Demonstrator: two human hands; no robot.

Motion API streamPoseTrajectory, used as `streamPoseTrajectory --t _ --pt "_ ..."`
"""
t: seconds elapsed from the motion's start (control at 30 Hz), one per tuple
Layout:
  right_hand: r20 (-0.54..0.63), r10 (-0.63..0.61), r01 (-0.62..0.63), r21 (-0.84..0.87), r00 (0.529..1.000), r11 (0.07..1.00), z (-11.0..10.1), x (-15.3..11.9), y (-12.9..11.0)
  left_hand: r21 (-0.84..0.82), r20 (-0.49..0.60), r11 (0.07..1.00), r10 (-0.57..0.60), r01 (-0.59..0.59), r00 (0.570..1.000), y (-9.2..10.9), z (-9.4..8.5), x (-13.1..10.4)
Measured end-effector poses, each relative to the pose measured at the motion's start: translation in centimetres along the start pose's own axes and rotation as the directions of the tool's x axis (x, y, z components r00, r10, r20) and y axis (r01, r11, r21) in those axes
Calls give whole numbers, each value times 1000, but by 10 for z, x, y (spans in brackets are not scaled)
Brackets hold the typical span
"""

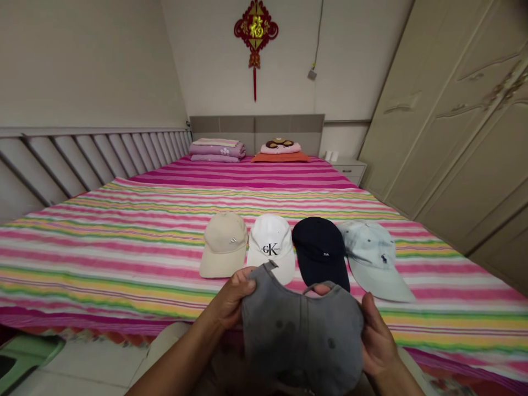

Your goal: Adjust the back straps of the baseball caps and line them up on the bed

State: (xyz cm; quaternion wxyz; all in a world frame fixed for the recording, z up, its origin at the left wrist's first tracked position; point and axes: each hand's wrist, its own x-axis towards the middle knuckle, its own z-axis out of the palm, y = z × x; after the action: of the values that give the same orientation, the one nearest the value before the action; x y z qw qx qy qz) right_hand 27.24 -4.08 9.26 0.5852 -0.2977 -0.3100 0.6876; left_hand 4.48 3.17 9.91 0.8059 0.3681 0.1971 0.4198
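Note:
A grey baseball cap (303, 330) is held up close to me, its back opening and strap at the top. My left hand (233, 297) pinches its left edge, thumb in front. On the other side, my right hand (377, 338) grips the cap's right edge, some fingers hidden behind it. Beyond the cap, a row of caps lies on the bed: a beige cap (225, 242), a white cap (270, 236) with dark letters, a navy cap (319, 247) and a pale blue cap (371, 250). The grey cap overlaps the view of the white and navy brims.
The bed (103, 231) has a striped cover. Folded purple bedding (218, 151) and a pink pillow stack (280, 148) lie by the headboard (289, 126). A rail (103, 159) runs along the left; a wardrobe (445, 137) stands right. A green stool (31, 352) is lower left.

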Motion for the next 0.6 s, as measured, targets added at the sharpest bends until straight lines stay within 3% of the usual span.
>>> streamPoseTrajectory --t 0.1,0.3,0.47,0.6 --pt "88 66 -73 86 994 994 -2 -2 1 102 -50 994 -38 42 998 2 5 -3" --pt "173 -46 16 170 984 985 4 -5 -2 222 -57 974 -41 53 998 6 19 -9" --pt "107 -80 59 192 991 980 10 -4 3 266 -107 961 -54 81 993 3 31 -11" --pt "64 -56 46 143 996 989 15 0 5 295 -72 953 -54 73 996 2 38 -8"
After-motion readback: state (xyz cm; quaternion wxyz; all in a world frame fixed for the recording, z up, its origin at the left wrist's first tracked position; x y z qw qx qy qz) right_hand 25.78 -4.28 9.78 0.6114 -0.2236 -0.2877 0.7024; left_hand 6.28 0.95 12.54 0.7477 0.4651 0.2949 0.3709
